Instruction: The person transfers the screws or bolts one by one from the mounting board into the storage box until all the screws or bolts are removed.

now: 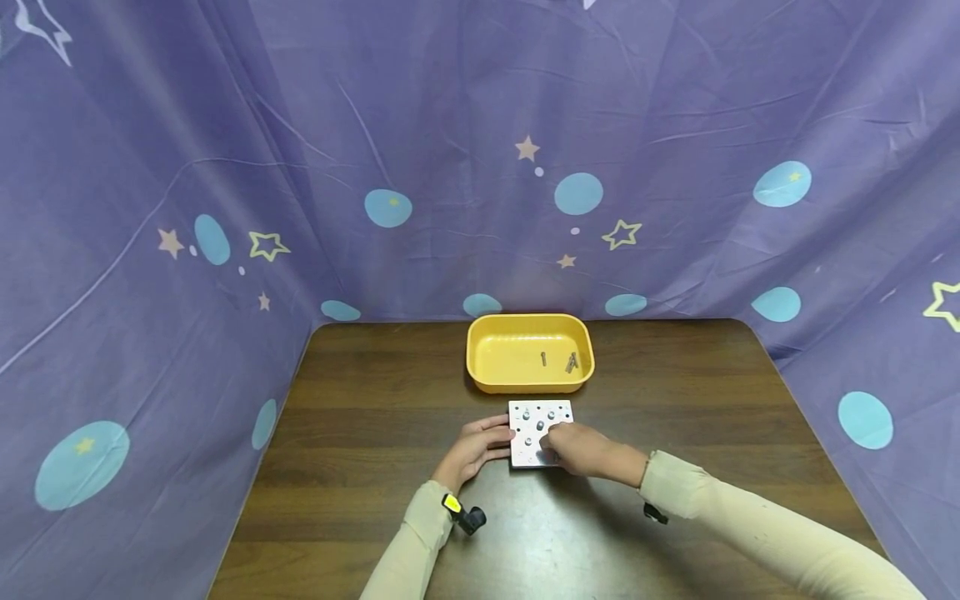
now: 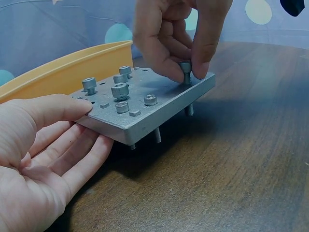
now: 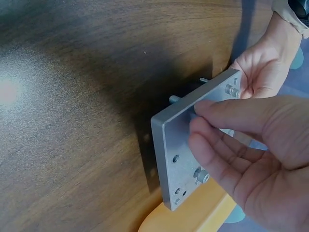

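A square silver metal plate (image 1: 519,457) with holes lies in front of me, raised off the table. Several socket-head bolts (image 2: 120,91) stand in it, some with their shanks sticking out below. My left hand (image 1: 475,448) grips the plate's left edge, thumb on top and fingers underneath. At the plate's near right side, my right hand (image 1: 583,450) pinches a bolt (image 2: 186,68) by its head between thumb and fingers. That bolt stands upright in a hole, its shank showing beneath the plate. In the right wrist view, the fingers hide it.
Just behind the plate stands a yellow tray (image 1: 530,387) with several loose bolts (image 1: 572,362) inside, towards its right. The brown wooden table (image 1: 360,433) reaches back to a purple patterned curtain (image 1: 450,100), which also hangs at both sides.
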A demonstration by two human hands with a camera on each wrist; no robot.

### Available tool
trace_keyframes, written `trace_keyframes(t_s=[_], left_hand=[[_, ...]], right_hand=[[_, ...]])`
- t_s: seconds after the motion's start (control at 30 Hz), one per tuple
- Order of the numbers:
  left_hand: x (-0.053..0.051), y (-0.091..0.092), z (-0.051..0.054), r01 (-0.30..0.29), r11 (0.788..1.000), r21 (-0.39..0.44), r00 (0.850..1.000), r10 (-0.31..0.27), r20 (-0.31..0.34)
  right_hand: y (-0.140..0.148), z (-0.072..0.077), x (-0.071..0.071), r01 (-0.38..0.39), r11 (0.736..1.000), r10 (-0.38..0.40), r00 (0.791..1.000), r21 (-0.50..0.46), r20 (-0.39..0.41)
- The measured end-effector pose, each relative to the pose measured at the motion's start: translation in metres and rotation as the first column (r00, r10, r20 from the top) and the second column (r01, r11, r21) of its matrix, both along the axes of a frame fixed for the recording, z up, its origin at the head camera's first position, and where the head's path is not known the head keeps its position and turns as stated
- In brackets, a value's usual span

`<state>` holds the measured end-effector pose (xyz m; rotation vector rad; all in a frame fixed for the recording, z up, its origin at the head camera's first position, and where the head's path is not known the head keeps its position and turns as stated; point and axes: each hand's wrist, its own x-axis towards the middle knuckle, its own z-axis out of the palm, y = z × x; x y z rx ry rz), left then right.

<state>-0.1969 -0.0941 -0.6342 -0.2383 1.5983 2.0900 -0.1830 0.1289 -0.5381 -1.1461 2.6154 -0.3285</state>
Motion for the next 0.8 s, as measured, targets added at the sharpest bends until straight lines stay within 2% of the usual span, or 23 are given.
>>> trace_keyframes(t_s=[0.07,0.27,0.33,0.53,0.67,0.8], left_hand=[[-0.0001,-0.0004,-0.0006,0.0,1.0,0.003,1.0,0.0,-0.003],[-0.0009,-0.0011,-0.0021,0.007,1.0,0.012,1.0,-0.007,-0.004],[-0.0011,-0.001,-0.0024,0.009,1.0,0.015,1.0,-0.009,-0.002],[-0.0003,-0.0008,-0.002,0.007,1.0,0.016,1.0,-0.006,-0.017],[0.0001,-0.0005,-0.0015,-0.001,1.0,0.011,1.0,0.001,-0.013],[0.0009,-0.0005,-0.0009,-0.003,1.0,0.013,1.0,0.003,-0.013]], right_hand=[[-0.0002,0.0002,-0.0004,0.002,1.0,-0.002,1.0,0.001,0.004],[-0.0025,0.0006,0.0021,0.163,0.986,-0.163,0.987,0.036,0.0],[-0.0029,0.0012,0.003,0.18,0.983,-0.18,0.984,0.039,-0.018],[-0.0029,0.0009,0.0021,0.072,0.997,-0.072,0.996,-0.002,-0.049],[-0.0023,0.0001,0.0009,0.0,1.0,-0.001,0.997,-0.003,-0.073],[-0.0029,0.0008,0.0027,0.013,1.0,-0.012,0.998,0.006,-0.065]])
